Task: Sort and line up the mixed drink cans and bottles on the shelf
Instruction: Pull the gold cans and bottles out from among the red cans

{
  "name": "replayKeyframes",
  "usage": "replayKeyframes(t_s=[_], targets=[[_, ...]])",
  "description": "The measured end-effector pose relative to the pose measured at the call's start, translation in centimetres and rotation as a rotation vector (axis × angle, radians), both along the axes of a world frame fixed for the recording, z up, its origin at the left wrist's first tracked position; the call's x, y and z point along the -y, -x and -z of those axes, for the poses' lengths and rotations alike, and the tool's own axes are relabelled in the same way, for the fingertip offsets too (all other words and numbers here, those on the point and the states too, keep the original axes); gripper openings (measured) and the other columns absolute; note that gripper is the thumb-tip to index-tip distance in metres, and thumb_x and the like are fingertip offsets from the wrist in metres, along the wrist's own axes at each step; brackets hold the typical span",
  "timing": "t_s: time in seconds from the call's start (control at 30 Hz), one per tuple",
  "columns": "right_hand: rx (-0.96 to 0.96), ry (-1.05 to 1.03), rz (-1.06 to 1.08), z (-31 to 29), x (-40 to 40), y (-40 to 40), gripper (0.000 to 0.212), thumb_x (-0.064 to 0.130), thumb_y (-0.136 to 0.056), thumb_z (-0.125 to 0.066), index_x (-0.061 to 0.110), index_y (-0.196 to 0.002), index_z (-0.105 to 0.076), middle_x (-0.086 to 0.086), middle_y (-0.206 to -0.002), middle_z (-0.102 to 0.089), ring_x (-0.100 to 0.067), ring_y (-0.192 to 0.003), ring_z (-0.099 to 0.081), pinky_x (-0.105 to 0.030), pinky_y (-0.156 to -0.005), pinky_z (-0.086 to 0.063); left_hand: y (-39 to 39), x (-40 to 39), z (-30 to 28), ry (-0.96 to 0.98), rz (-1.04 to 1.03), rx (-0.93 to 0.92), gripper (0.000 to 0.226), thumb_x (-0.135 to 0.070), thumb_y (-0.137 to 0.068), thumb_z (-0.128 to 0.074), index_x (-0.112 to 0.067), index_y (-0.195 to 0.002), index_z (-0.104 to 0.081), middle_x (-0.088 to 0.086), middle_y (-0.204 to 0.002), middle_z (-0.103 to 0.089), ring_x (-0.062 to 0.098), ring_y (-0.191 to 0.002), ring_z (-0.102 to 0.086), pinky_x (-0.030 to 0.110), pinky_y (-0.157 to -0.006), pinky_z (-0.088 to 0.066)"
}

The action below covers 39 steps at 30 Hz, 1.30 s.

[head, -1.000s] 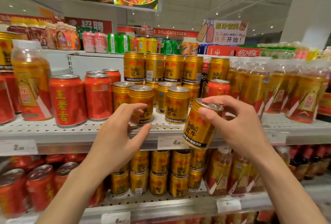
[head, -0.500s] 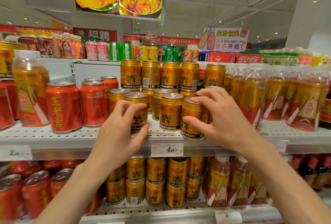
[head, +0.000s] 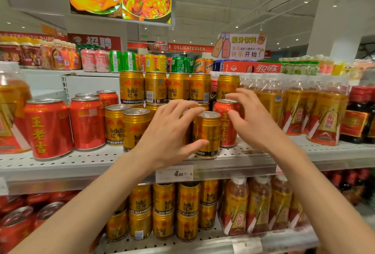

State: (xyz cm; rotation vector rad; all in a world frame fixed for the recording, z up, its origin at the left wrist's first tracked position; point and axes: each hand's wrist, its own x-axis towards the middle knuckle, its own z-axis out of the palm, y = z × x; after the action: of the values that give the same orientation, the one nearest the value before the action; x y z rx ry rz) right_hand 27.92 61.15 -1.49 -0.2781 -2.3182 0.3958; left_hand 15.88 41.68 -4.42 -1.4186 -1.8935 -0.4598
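Shelf packed with drinks. Gold can stands upright at the front edge. Red can is just right of it, also upright, likely the stray. Left hand is left of the gold can, fingers curled round it. Right hand is right of it and nearer the red can, fingers spread loosely; contact unclear.

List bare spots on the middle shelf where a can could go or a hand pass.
Free: the front strip of the shelf ahead of the red cans; seemingly the rear behind them, up to the back panel; the front edge before the bottles at right. Crowded: the gold cans in the centre, packed and stacked two high at the back.
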Motion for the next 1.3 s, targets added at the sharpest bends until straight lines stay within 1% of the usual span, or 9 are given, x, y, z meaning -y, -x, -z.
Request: replayKeyframes(t_s=[0.1,0.17,0.3,0.47,0.8,0.9,1.03,1.17,1.3], targets=[[0.126,0.096,-0.068,0.7,-0.5,0.3,0.054,0.025,-0.096,-0.062,0.035,-0.142,-0.037,0.003,-0.148,-0.041,-0.016,-0.119,-0.055,-0.041,-0.101,-0.052,0.1,-1.0,0.0,0.045,0.025,0.058,0.067,-0.07,-0.092,-0.046,-0.031,-0.147,-0.043,-0.011,-0.149,-0.047,0.012,-0.14,-0.037,0.04,-0.118,-0.029],[0.12,0.116,-0.113,1.1,-0.7,0.1,0.06,0.025,-0.093,-0.068,0.038,-0.14,-0.033,0.003,-0.142,-0.045,-0.015,-0.113,-0.059,-0.04,-0.092,-0.058,0.3,-1.1,0.1,0.046,0.029,0.089,0.067,-0.072,-0.091,-0.044,-0.033,-0.146,-0.043,-0.013,-0.148,-0.048,0.01,-0.14,-0.037,0.037,-0.118,-0.028],[0.046,0.148,-0.174,1.3,-1.1,-0.4,0.061,0.025,-0.089,-0.074,0.037,-0.136,-0.036,0.002,-0.134,-0.042,-0.014,-0.114,-0.054,-0.037,-0.095,-0.056,0.1,-1.2,-0.2,0.041,0.027,0.107,0.067,-0.072,-0.089,-0.045,-0.033,-0.143,-0.047,-0.013,-0.146,-0.049,0.011,-0.139,-0.038,0.038,-0.116,-0.03],[-0.013,0.148,-0.182,1.5,-1.5,-2.2,0.061,0.03,-0.086,-0.076,0.04,-0.134,-0.04,0.007,-0.132,-0.043,-0.012,-0.114,-0.055,-0.042,-0.095,-0.056,-0.2,-1.5,-1.1,0.084,-0.021,0.099,0.064,-0.068,-0.089,-0.053,-0.031,-0.14,-0.049,-0.013,-0.144,-0.05,0.011,-0.136,-0.038,0.038,-0.114,-0.032],[-0.049,0.158,-0.158,2.1,-1.9,-4.7,0.061,0.033,-0.084,-0.077,0.044,-0.133,-0.043,0.01,-0.131,-0.047,-0.008,-0.113,-0.058,-0.041,-0.096,-0.055,-0.2,-5.9,-3.3,0.24,-0.332,-0.021,0.058,-0.062,-0.089,-0.06,-0.024,-0.132,-0.053,-0.002,-0.131,-0.064,0.025,-0.121,-0.051,0.045,-0.1,-0.041],[-0.05,0.163,-0.177,2.3,-2.0,-4.7,0.062,0.033,-0.085,-0.077,0.043,-0.136,-0.042,0.011,-0.133,-0.047,-0.009,-0.116,-0.057,-0.04,-0.099,-0.054,0.1,-5.6,-3.2,0.198,-0.315,-0.01,0.06,-0.061,-0.09,-0.058,-0.025,-0.136,-0.052,-0.001,-0.138,-0.058,0.024,-0.126,-0.048,0.042,-0.101,-0.042],[-0.027,0.171,-0.193,2.6,-1.8,-4.6,0.067,0.037,-0.084,-0.077,0.047,-0.137,-0.037,0.01,-0.133,-0.046,-0.005,-0.107,-0.056,-0.039,-0.096,-0.054,0.0,-2.2,-2.3,0.057,-0.192,0.104,0.065,-0.057,-0.089,-0.061,-0.026,-0.145,-0.047,0.0,-0.148,-0.045,0.02,-0.138,-0.037,0.042,-0.113,-0.036],[-0.053,0.184,-0.173,3.2,-1.4,-4.4,0.071,0.049,-0.077,-0.075,0.054,-0.135,-0.034,0.005,-0.133,-0.05,-0.02,-0.11,-0.06,-0.049,-0.091,-0.056,-0.1,1.0,0.1,-0.061,-0.154,0.226,0.065,-0.046,-0.089,-0.067,-0.03,-0.148,-0.042,0.002,-0.156,-0.034,0.021,-0.146,-0.03,0.041,-0.115,-0.034],[-0.074,0.188,-0.161,3.4,-1.4,-4.3,0.071,0.039,-0.082,-0.078,0.052,-0.136,-0.034,0.007,-0.137,-0.048,-0.019,-0.114,-0.056,-0.049,-0.095,-0.054,-0.2,0.6,1.2,-0.162,-0.12,0.259,0.059,-0.035,-0.089,-0.072,-0.026,-0.143,-0.05,-0.001,-0.145,-0.049,0.019,-0.135,-0.045,0.029,-0.107,-0.035]])
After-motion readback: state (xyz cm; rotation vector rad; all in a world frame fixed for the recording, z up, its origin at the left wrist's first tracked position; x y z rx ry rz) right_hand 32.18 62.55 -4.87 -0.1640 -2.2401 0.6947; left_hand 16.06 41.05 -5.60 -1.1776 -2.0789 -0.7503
